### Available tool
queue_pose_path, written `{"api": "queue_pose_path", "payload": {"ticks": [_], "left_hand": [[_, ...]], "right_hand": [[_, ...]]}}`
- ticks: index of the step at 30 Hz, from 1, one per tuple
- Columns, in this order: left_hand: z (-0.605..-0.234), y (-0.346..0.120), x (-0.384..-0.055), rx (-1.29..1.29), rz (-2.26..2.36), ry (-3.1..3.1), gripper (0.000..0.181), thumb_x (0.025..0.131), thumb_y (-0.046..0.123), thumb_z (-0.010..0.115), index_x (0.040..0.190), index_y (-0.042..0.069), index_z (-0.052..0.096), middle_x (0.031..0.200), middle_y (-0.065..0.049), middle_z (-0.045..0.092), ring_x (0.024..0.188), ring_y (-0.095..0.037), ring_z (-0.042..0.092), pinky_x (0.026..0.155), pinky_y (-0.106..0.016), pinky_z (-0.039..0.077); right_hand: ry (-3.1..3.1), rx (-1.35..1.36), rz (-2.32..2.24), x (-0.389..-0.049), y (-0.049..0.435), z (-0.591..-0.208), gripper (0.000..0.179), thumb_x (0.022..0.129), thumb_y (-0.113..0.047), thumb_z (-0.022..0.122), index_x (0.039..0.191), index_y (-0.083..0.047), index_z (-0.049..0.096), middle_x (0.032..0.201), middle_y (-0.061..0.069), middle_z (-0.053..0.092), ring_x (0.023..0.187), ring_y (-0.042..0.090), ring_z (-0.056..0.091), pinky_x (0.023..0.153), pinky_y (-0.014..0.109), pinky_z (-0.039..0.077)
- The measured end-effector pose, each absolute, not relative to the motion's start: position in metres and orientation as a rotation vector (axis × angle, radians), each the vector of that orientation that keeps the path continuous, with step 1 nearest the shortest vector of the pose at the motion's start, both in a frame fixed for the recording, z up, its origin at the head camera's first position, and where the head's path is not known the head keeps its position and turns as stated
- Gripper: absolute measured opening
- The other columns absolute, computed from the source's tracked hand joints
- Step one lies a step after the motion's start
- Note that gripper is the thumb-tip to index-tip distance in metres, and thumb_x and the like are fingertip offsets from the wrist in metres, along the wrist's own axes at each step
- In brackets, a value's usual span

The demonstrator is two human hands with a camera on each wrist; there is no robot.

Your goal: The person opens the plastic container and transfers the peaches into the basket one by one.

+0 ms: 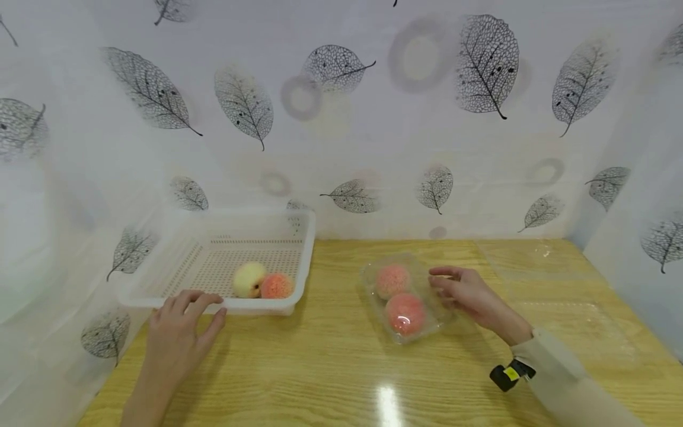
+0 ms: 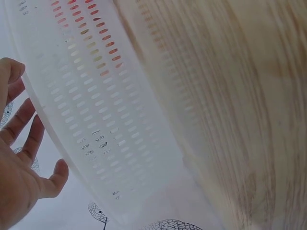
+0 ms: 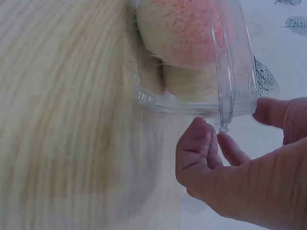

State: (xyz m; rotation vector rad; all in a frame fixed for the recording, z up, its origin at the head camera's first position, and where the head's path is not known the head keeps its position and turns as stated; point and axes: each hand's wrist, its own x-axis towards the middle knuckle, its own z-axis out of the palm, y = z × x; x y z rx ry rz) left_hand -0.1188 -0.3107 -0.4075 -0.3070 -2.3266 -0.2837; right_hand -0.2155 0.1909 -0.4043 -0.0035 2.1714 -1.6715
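Peach box (image 1: 419,281) between right hand (image 1: 471,295) and basket (image 1: 208,267), clear plastic (image 1: 571,326) far right

At eight o'clock in the head view stands a white slotted basket (image 1: 256,305); a pale fruit (image 1: 247,280) and a rosy fruit (image 1: 277,286) lie together towards its four. At five o'clock, a clear plastic box (image 1: 434,317) holds two pink peaches (image 1: 405,314), lined eleven to five.

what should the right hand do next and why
I'd probably have the right hand close its fingers gently on the near edge of the clear box to steady it. Its fingers are at that edge, two pinkish fruits sit inside, and the left hand is over at the white basket's rim, away from the box.
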Motion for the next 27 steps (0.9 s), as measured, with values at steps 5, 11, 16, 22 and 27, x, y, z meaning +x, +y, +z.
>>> {"api": "queue_pose_path", "payload": {"ticks": [5,11,16,22,27], "left_hand": [[-0.409,-0.311,-0.119,-0.303,-0.288,-2.328,0.022,0.078,0.021,0.082,0.097,0.016,0.072,0.097,-0.012,0.068,0.083,-0.038,0.063,0.065,-0.058,0.046],[-0.409,-0.311,-0.12,-0.299,-0.288,-2.336,0.022,0.079,0.021,0.082,0.098,0.015,0.073,0.098,-0.013,0.068,0.084,-0.039,0.063,0.065,-0.059,0.045],[-0.408,-0.311,-0.12,-0.297,-0.28,-2.344,0.023,0.079,0.021,0.082,0.099,0.015,0.073,0.098,-0.013,0.068,0.084,-0.039,0.063,0.065,-0.058,0.044],[-0.409,-0.311,-0.12,-0.3,-0.282,-2.339,0.023,0.078,0.021,0.082,0.098,0.015,0.073,0.098,-0.013,0.067,0.084,-0.039,0.063,0.066,-0.058,0.045],[-0.408,-0.31,-0.119,-0.277,-0.293,-2.362,0.022,0.08,0.021,0.081,0.1,0.015,0.073,0.1,-0.013,0.067,0.086,-0.039,0.063,0.069,-0.058,0.045]], "right_hand": [[2.227,0.034,-1.507,-0.201,0.195,-0.405,0.066,0.105,-0.045,0.055,0.146,0.003,0.035,0.081,0.002,0.048,0.069,0.013,0.044,0.066,0.03,0.049],[2.228,0.069,-1.44,-0.185,0.199,-0.41,0.068,0.102,-0.05,0.059,0.138,0.003,0.035,0.101,0.009,0.056,0.075,0.018,0.055,0.063,0.033,0.053],[2.004,0.115,-1.66,-0.186,0.202,-0.416,0.056,0.103,-0.039,0.061,0.133,0.005,0.042,0.089,0.002,0.06,0.074,0.01,0.062,0.068,0.026,0.059],[1.671,0.106,-1.954,-0.189,0.206,-0.421,0.019,0.106,-0.023,0.057,0.111,-0.005,0.054,0.087,-0.001,0.053,0.077,0.008,0.057,0.079,0.025,0.06],[1.546,0.013,-2.012,-0.194,0.212,-0.424,0.012,0.108,-0.021,0.053,0.105,-0.01,0.058,0.085,-0.003,0.052,0.077,0.006,0.055,0.082,0.025,0.059]]}}
